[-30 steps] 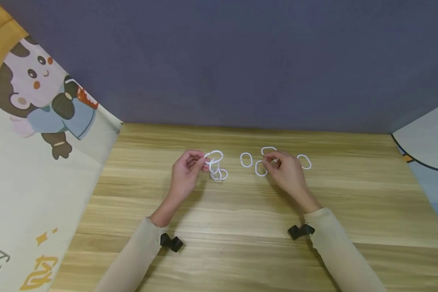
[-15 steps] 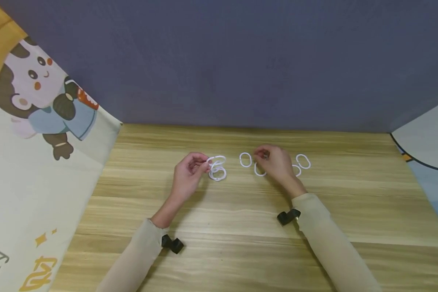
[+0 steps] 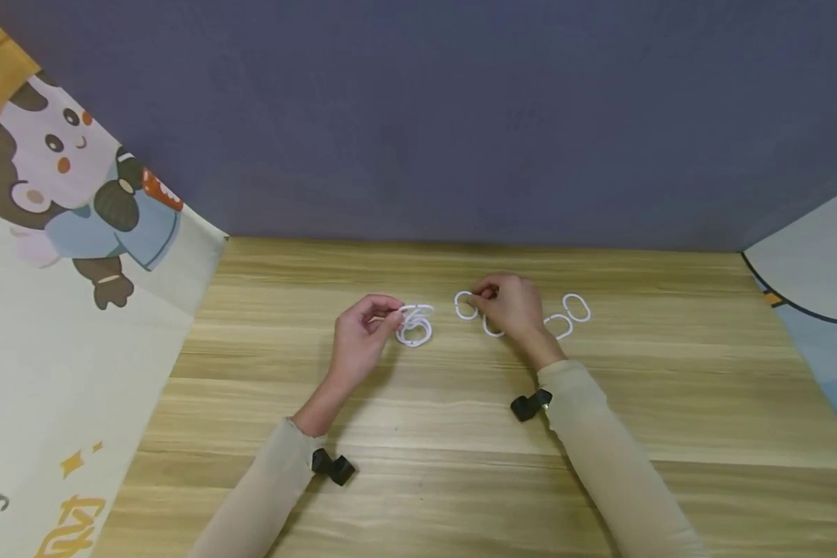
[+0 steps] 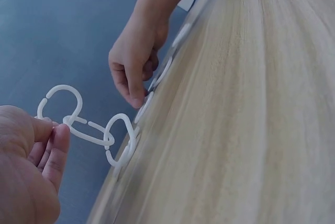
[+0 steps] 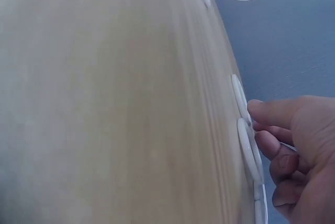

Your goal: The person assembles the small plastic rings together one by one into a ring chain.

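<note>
Thumb and fingertips of my left hand (image 3: 358, 341) pinch one end of a chain of linked white plastic rings (image 3: 417, 345); the left wrist view shows the held ring (image 4: 65, 86) with other links trailing from it toward the table. My right hand (image 3: 519, 310) is over the row of loose rings, its thumb and fingertips at the right edge of the leftmost loose ring (image 3: 456, 304). In the right wrist view those fingertips close on that ring (image 5: 238, 90), which lies on the table, with another ring (image 5: 244, 143) beside it.
Under the right hand a loose ring (image 3: 491, 333) is partly hidden. Two more rings, one nearer (image 3: 564, 338) and one farther right (image 3: 588, 307), lie on the wooden table (image 3: 418, 465). A dark blue panel (image 3: 418, 124) stands along the far edge.
My right hand has moved left across the loose rings to the leftmost one. The left hand has shifted slightly nearer and lower, and its chain now bunches more closely beneath the held ring.
</note>
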